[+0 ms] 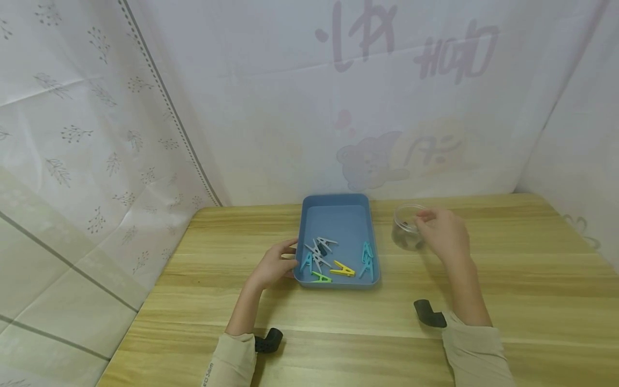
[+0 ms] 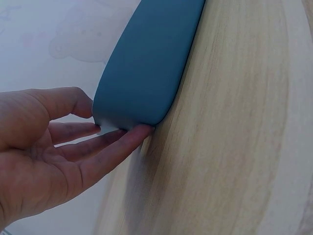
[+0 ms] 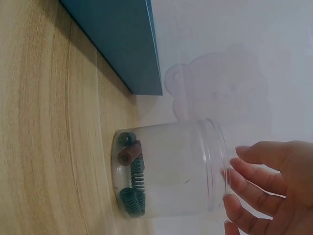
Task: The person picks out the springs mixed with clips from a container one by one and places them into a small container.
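A blue tray (image 1: 340, 226) with several clothespins stands on the table. Along its left wall, my left hand (image 1: 274, 264) rests its outstretched fingertips; the left wrist view has these fingers (image 2: 115, 152) reaching the tray's outer end near the tabletop. To the right stands a clear plastic jar (image 3: 176, 166) with small ribbed pieces (image 3: 138, 178), dark green and brown, at its bottom. My right hand (image 1: 442, 234) is at the jar's mouth, thumb and fingers loosely bent and spread apart, fingertips right at the rim. Nothing shows between them.
Grey clothespins (image 1: 318, 262) lie at the tray's left around a small dark piece (image 1: 322, 249). A yellow clothespin (image 1: 343, 270), a green clothespin (image 1: 321, 278) and teal clothespins (image 1: 367, 267) lie nearby. A patterned curtain (image 1: 271, 107) hangs behind the wooden table (image 1: 338, 333).
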The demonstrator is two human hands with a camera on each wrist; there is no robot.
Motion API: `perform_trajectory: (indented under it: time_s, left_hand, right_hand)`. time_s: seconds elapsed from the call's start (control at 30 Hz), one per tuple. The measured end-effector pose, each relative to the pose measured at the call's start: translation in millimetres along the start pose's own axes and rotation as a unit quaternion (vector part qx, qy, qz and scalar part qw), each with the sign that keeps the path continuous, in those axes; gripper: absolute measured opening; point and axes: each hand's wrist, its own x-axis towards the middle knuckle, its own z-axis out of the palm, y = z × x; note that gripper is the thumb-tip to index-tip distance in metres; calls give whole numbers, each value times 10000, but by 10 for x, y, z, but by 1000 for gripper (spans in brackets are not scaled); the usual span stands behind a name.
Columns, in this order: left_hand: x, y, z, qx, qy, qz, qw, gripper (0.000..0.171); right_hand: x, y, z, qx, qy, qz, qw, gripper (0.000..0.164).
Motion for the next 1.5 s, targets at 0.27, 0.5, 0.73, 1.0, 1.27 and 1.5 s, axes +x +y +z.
perform_trajectory:
  time_s: [0.27, 0.5, 0.73, 1.0, 1.27, 1.5]
  left_hand:
    - [-7, 11, 1, 0, 62, -40, 10000, 64]
    - [-7, 8, -4, -12, 82, -35, 10000, 64]
    - [-7, 9, -6, 16, 76, 1, 10000, 65]
    - [-7, 15, 3, 51, 99, -24, 9999, 65]
    - [-9, 14, -3, 71, 57, -10, 10000, 65]
    - [-5, 5, 0, 45, 32, 33, 10000, 64]
  right_hand:
    - [-9, -66, -5, -70, 24, -79, 9999, 35]
    - [-9, -161, -22, 5, -62, -33, 10000, 36]
    - [-4, -217, 20, -52, -53, -107, 9999, 34]
    - [-4, -290, 53, -100, -67, -201, 9997, 35]
    - [-17, -370, 83, -124, -122, -239, 9996, 35]
    - [-28, -445, 150, -61, -191, -426, 9989, 32]
